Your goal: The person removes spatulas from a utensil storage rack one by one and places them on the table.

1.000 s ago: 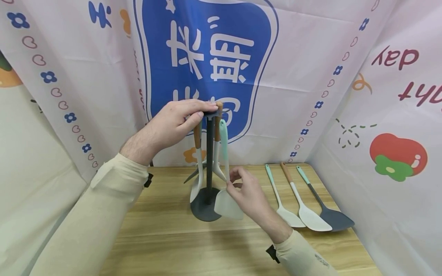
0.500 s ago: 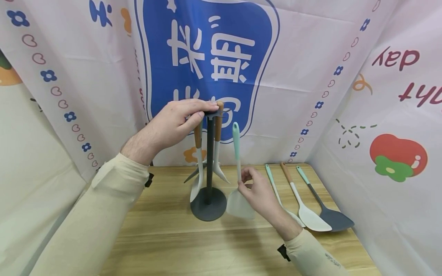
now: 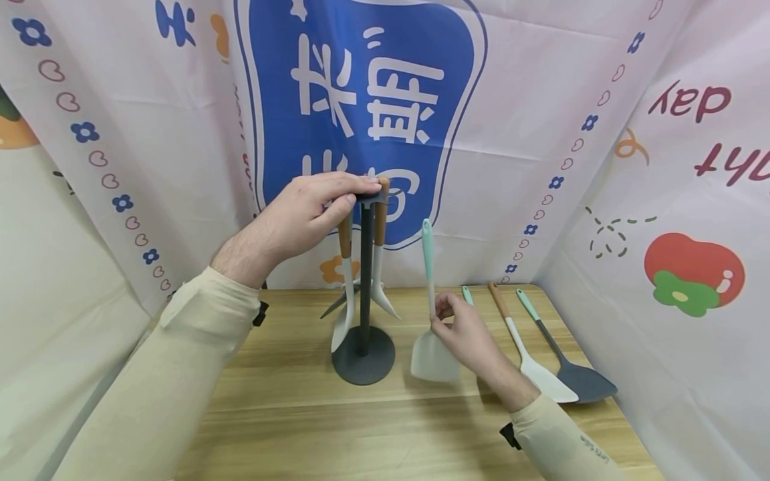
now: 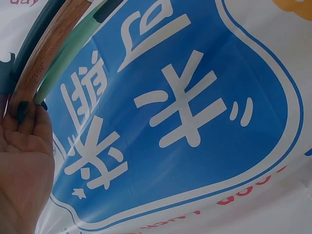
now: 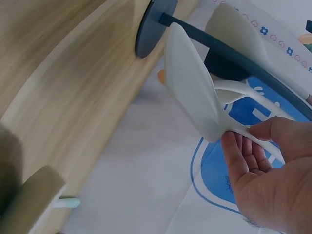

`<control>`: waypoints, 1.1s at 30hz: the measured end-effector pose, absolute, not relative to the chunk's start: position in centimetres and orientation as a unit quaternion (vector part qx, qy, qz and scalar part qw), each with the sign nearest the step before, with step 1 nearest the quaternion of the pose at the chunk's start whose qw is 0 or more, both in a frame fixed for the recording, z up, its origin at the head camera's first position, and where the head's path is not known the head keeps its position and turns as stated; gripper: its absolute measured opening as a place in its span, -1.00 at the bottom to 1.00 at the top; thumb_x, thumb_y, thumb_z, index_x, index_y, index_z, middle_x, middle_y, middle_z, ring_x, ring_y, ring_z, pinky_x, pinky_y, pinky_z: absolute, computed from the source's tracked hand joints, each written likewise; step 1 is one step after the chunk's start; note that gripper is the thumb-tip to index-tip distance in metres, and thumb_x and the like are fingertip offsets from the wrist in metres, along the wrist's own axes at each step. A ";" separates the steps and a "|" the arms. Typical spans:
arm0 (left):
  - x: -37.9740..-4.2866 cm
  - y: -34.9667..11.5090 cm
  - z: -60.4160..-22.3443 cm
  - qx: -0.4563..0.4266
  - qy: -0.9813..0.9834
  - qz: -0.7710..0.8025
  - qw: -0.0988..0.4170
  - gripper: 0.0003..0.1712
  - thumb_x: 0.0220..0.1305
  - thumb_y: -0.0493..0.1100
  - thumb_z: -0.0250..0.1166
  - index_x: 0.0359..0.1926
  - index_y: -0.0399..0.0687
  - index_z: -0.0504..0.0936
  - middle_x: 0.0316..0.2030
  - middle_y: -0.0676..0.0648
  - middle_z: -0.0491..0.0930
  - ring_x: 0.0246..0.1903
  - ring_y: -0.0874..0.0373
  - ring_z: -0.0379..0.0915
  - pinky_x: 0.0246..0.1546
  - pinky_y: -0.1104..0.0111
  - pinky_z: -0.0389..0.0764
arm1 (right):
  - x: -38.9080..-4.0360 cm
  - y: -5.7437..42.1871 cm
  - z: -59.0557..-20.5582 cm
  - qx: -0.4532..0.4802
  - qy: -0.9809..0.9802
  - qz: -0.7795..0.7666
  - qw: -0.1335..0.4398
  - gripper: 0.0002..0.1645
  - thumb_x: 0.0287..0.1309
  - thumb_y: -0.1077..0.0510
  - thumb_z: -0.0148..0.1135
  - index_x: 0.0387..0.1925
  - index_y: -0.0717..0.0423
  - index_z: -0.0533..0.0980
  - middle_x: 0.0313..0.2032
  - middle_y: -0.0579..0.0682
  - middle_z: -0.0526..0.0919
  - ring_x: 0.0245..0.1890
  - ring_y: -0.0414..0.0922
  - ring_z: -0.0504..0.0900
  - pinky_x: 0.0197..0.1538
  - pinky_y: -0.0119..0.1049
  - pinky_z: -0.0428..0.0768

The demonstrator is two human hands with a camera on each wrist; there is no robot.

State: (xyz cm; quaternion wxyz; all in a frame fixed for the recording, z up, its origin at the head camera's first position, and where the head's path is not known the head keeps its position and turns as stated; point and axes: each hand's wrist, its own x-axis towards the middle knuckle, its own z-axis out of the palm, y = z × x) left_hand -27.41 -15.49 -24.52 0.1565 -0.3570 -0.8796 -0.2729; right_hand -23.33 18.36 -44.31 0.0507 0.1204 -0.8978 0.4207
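one white spatula (image 3: pixel 433 357) is held upright, blade down, between the dark stand (image 3: pixel 365 280) and a wooden-handled utensil (image 3: pixel 545 379) lying flat on the table (image 3: pixel 289 421); whether its lower edge touches the wood i cannot tell. the right hand (image 3: pixel 472 334) pinches its thin neck between thumb and fingers, just above the blade. the left hand (image 3: pixel 313 204) lies over the top of the stand, fingers stretched out rather than wrapped round it. the spatula looks light and fairly stiff, likely silicone or plastic (a guess from the dull sheen), so breakage seems a small worry. the smooth neck may swivel in a pinch, the blade being wide; the thicker mint handle (image 3: pixel 428 247) would probably give a fuller hold.
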 end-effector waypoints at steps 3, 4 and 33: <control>-27.4 -15.5 -24.5 -0.357 -0.880 -0.272 0.158 -0.48 0.89 -0.04 0.07 0.66 0.25 0.66 0.67 0.03 0.62 0.82 -0.10 0.33 0.90 -0.19 0.29 | -23.6 18.8 -44.5 0.122 -0.903 0.410 0.044 -0.75 0.54 0.36 0.38 0.17 0.24 0.65 0.01 0.13 0.82 0.09 0.01 0.84 0.14 -0.22 0.93; -27.4 -15.5 -24.5 -0.357 -0.880 -0.271 0.158 -0.48 0.89 -0.04 0.07 0.66 0.25 0.66 0.67 0.04 0.62 0.82 -0.10 0.34 0.89 -0.19 0.30 | -23.7 19.0 -44.5 0.122 -0.904 0.407 0.042 -0.75 0.54 0.36 0.39 0.16 0.23 0.65 0.00 0.12 0.83 0.09 0.00 0.84 0.12 -0.23 0.92; -27.5 -15.5 -24.7 -0.353 -0.882 -0.270 0.157 -0.47 0.89 -0.03 0.06 0.67 0.29 0.65 0.68 0.04 0.60 0.83 -0.11 0.31 0.90 -0.24 0.27 | -25.4 22.1 -47.6 0.112 -0.925 0.364 -0.016 -0.85 0.52 0.37 0.35 0.05 0.26 0.64 -0.08 0.15 0.84 -0.06 -0.03 0.89 -0.10 -0.27 0.87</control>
